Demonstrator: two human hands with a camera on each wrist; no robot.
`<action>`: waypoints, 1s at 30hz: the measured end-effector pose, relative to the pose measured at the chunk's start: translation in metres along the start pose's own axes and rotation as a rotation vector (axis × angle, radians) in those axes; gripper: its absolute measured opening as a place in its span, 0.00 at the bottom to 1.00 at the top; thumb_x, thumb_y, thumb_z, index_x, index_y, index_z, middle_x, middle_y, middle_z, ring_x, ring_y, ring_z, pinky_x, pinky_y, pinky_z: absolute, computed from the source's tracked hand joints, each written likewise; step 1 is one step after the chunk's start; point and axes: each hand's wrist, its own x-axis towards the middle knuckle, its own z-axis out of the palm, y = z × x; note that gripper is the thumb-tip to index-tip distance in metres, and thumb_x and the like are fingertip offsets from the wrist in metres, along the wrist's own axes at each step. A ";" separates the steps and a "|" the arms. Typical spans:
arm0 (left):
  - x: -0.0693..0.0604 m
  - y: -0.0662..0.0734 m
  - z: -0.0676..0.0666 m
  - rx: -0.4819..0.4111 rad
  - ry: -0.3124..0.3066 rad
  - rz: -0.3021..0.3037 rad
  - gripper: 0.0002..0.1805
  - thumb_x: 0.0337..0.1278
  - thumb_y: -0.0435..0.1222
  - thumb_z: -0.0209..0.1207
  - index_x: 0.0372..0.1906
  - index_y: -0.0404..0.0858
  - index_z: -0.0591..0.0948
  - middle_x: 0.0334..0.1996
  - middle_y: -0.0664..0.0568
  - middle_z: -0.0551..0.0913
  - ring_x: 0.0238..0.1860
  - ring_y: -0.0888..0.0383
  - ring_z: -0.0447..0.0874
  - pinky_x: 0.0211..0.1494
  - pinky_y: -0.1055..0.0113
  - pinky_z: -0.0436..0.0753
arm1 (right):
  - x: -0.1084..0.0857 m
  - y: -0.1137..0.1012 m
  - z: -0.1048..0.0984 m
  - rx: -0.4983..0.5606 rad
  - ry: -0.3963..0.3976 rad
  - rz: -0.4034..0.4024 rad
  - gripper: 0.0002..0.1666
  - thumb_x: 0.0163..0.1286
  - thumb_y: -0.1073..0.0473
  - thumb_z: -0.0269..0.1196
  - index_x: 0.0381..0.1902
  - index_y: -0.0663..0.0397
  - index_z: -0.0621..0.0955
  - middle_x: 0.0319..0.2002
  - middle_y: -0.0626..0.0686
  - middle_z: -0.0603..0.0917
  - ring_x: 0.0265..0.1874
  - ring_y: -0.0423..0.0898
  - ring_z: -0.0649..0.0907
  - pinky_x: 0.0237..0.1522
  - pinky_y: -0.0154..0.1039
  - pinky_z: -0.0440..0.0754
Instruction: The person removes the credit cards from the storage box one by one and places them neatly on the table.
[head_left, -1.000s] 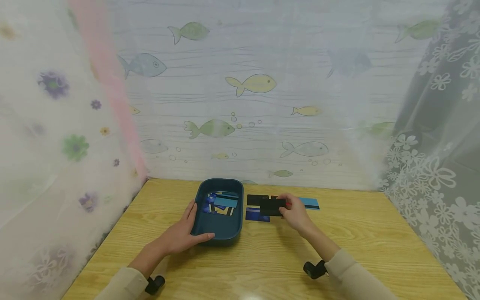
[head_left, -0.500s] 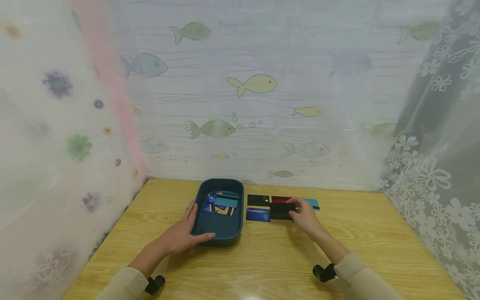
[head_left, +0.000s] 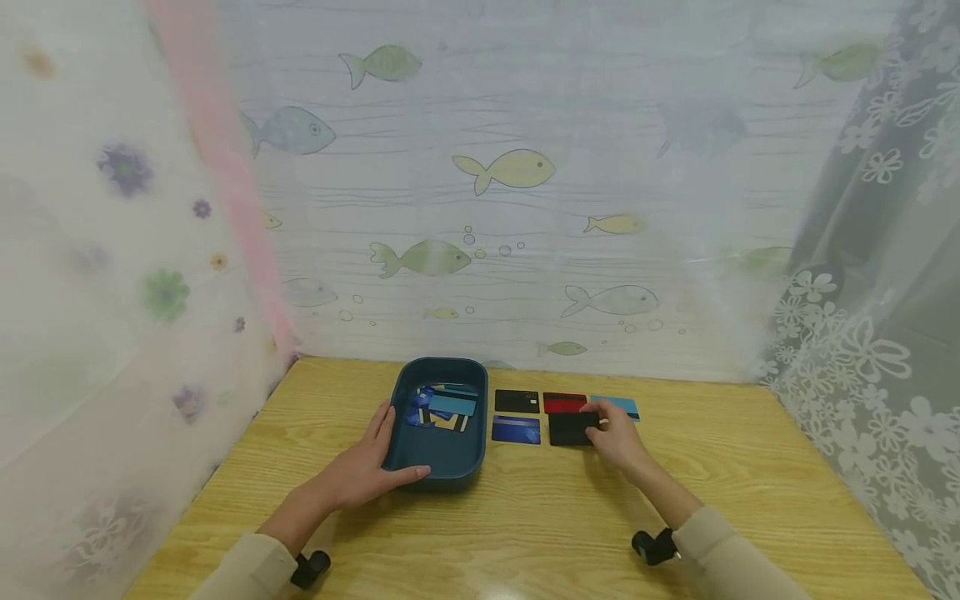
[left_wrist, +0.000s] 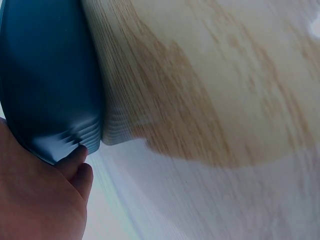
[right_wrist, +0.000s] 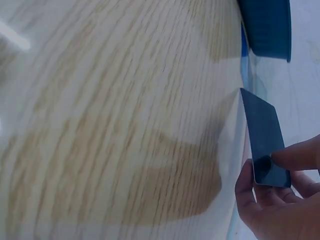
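In the head view my left hand (head_left: 363, 467) holds a dark blue plastic box (head_left: 438, 482) at its near-left corner, fingers along the left wall and thumb over the near rim. Several bank cards lie in the box, among them a light blue card (head_left: 452, 404). My right hand (head_left: 618, 437) pinches a black bank card (head_left: 573, 429) by its right end. In the right wrist view this black card (right_wrist: 265, 140) is tilted above the table, thumb on one face and fingers behind.
Right of the box, cards lie in rows on the wood-patterned table (head_left: 525, 525): a black card (head_left: 516, 402), a red card (head_left: 564, 402) and a light blue striped card (head_left: 617, 407) behind, a dark blue card (head_left: 516, 430) in front. A fish-print curtain (head_left: 487, 208) hangs behind.
The right hand has carried the black card rightward and slightly nearer, from over the dark blue card to in front of the red one. The left hand and box have stayed put.
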 end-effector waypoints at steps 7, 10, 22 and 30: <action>0.002 -0.003 0.001 0.014 0.002 0.003 0.70 0.52 0.75 0.59 0.84 0.41 0.36 0.84 0.48 0.31 0.75 0.35 0.62 0.70 0.38 0.69 | 0.003 0.003 -0.002 -0.116 -0.018 -0.050 0.20 0.70 0.76 0.59 0.59 0.65 0.78 0.55 0.70 0.77 0.41 0.58 0.83 0.34 0.43 0.80; 0.002 -0.003 0.002 0.011 0.003 0.003 0.70 0.52 0.75 0.59 0.84 0.41 0.36 0.84 0.48 0.31 0.75 0.35 0.62 0.70 0.38 0.69 | 0.005 0.004 -0.003 -0.138 -0.034 -0.066 0.20 0.70 0.76 0.59 0.58 0.64 0.79 0.58 0.71 0.77 0.41 0.57 0.83 0.33 0.43 0.80; 0.002 -0.003 0.002 0.011 0.001 0.001 0.70 0.53 0.74 0.60 0.84 0.41 0.35 0.84 0.48 0.31 0.75 0.35 0.62 0.69 0.38 0.69 | 0.010 0.011 0.000 -0.175 -0.063 -0.086 0.20 0.69 0.76 0.61 0.58 0.64 0.80 0.63 0.70 0.76 0.38 0.53 0.81 0.33 0.43 0.79; 0.003 -0.003 0.002 0.008 0.005 0.004 0.70 0.52 0.74 0.60 0.83 0.41 0.35 0.83 0.48 0.31 0.74 0.35 0.63 0.69 0.39 0.69 | 0.015 0.009 0.002 -0.191 -0.076 -0.084 0.20 0.69 0.76 0.61 0.59 0.66 0.80 0.61 0.69 0.77 0.37 0.50 0.79 0.34 0.43 0.78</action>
